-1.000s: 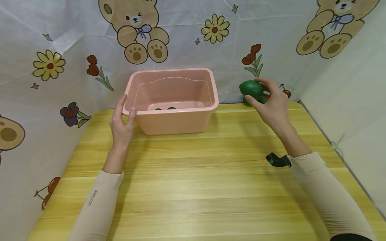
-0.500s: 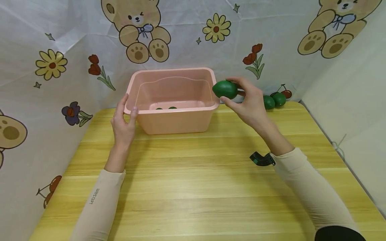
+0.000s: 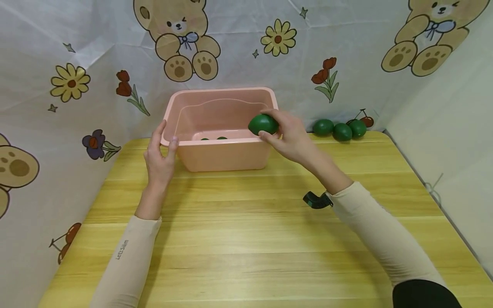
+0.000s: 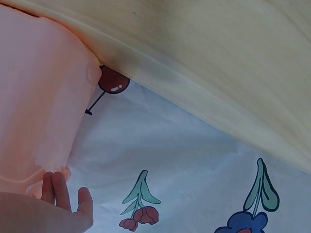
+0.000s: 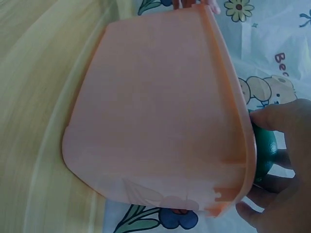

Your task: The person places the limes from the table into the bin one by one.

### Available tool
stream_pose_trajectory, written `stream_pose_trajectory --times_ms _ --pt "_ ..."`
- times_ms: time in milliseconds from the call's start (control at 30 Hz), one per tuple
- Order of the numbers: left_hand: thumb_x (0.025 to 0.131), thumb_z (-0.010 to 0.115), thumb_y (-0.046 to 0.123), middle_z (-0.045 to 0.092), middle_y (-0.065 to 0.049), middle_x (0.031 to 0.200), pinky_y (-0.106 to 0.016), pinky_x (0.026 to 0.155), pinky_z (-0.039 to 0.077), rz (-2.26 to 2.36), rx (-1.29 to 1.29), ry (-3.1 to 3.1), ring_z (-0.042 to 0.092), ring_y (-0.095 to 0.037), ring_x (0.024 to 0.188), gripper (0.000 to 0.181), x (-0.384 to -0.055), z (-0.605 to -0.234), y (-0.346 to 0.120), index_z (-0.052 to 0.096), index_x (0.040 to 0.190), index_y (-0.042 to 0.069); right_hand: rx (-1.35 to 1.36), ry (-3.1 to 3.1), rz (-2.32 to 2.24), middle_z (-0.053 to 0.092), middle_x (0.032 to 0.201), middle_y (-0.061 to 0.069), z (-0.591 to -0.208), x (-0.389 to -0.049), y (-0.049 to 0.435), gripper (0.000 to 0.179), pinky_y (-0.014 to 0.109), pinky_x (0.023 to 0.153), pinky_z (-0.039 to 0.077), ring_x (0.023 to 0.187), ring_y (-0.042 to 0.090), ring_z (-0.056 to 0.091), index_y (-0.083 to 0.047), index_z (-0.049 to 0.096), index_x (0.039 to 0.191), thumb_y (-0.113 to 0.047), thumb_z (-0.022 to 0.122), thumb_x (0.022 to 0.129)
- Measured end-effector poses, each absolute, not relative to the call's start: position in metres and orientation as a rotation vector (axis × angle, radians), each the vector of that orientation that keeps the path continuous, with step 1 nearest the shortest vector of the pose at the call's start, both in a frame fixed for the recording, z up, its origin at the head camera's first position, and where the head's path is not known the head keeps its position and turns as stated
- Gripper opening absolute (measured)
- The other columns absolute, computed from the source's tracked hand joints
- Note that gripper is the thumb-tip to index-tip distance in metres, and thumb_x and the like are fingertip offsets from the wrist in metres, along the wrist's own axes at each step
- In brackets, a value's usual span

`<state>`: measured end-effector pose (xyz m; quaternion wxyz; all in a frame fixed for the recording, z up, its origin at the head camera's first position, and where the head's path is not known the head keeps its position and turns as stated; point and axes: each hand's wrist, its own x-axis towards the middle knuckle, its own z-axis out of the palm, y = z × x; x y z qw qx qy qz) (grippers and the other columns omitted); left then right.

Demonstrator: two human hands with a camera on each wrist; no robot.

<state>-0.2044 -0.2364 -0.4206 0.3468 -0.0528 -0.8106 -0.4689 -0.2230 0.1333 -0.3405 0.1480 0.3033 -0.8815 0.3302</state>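
A pink plastic bin stands at the back of the table. My left hand grips its left rim, and the left wrist view has several fingers at that edge. Pinched between the thumb and fingers of my right hand is a green lime with a pointed end. It is over the bin's right front rim, and in the right wrist view the lime partly shows past the rim. Just the tops of green pieces show inside the bin, the rest hidden by its front wall.
Three more limes lie together at the table's back right edge. Behind the wooden table hangs a white cloth printed with bears and flowers. A plain pale wall borders the right side.
My right hand has carried the lime leftward from the back right corner to the bin's right rim, uncovering the other limes there. My left hand has kept its hold on the bin.
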Motion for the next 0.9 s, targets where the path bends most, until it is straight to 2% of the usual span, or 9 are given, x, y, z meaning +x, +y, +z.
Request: stream_pose_trajectory --times_ms 100,233,500,633,700,867,900 --pt "0.100 0.064 0.038 0.058 -0.001 0.155 -0.047 0.117 0.044 -1.214 -0.132 -2.106 0.056 -0.025 0.140 0.060 -0.204 -0.421 -0.236 0.054 0.155 0.017 0.881 -2.604 0.926 0.064 0.133 0.018 -0.343 -0.225 0.127 0.046 0.049 0.086 0.053 0.100 0.032 0.061 -0.010 0.058 0.143 -0.025 0.069 0.101" --pt "0.100 0.064 0.038 0.058 -0.001 0.155 -0.048 0.118 0.043 -1.217 -0.129 -2.109 0.056 -0.025 0.141 0.060 -0.204 -0.422 -0.237 0.054 0.155 0.018 0.858 -2.673 0.849 0.063 0.132 0.016 -0.345 -0.227 0.122 0.040 0.050 0.089 0.050 0.108 0.033 0.058 -0.011 0.060 0.140 -0.028 0.062 0.104" --pt "0.100 0.064 0.035 0.057 -0.001 0.156 -0.049 0.118 0.043 -1.212 -0.139 -2.118 0.055 -0.025 0.141 0.059 -0.206 -0.423 -0.236 0.053 0.156 0.018 0.858 -2.678 0.769 0.069 0.126 0.016 -0.349 -0.228 0.122 0.034 0.055 0.108 0.040 0.116 0.036 0.057 -0.006 0.068 0.131 -0.027 0.055 0.108" --pt "0.100 0.064 0.038 0.058 -0.001 0.155 -0.049 0.118 0.044 -1.212 -0.140 -2.110 0.056 -0.025 0.141 0.060 -0.207 -0.422 -0.236 0.054 0.155 0.018 0.886 -2.618 0.856 0.067 0.133 0.017 -0.353 -0.227 0.125 0.037 0.053 0.106 0.046 0.120 0.036 0.059 -0.004 0.065 0.136 -0.027 0.056 0.109" --pt "0.099 0.064 0.038 0.058 -0.001 0.155 -0.048 0.117 0.044 -1.216 -0.142 -2.104 0.056 -0.025 0.140 0.060 -0.207 -0.422 -0.236 0.055 0.155 0.018 0.893 -2.561 0.902 0.065 0.136 0.017 -0.355 -0.226 0.128 0.036 0.053 0.102 0.049 0.113 0.037 0.062 -0.005 0.064 0.137 -0.025 0.056 0.108" --pt "0.099 0.065 0.038 0.058 -0.001 0.155 -0.046 0.118 0.044 -1.219 -0.141 -2.099 0.056 -0.024 0.141 0.059 -0.207 -0.420 -0.237 0.055 0.154 0.018 0.836 -2.355 0.949 0.063 0.142 0.018 -0.362 -0.228 0.140 0.034 0.057 0.106 0.047 0.122 0.038 0.063 -0.003 0.064 0.138 -0.018 0.058 0.107" --pt "0.099 0.064 0.038 0.058 -0.001 0.155 -0.046 0.118 0.044 -1.216 -0.139 -2.100 0.056 -0.024 0.141 0.059 -0.207 -0.420 -0.237 0.055 0.154 0.018 0.813 -2.315 0.944 0.064 0.140 0.018 -0.363 -0.230 0.143 0.034 0.058 0.108 0.047 0.128 0.037 0.061 -0.003 0.064 0.137 -0.017 0.059 0.106"
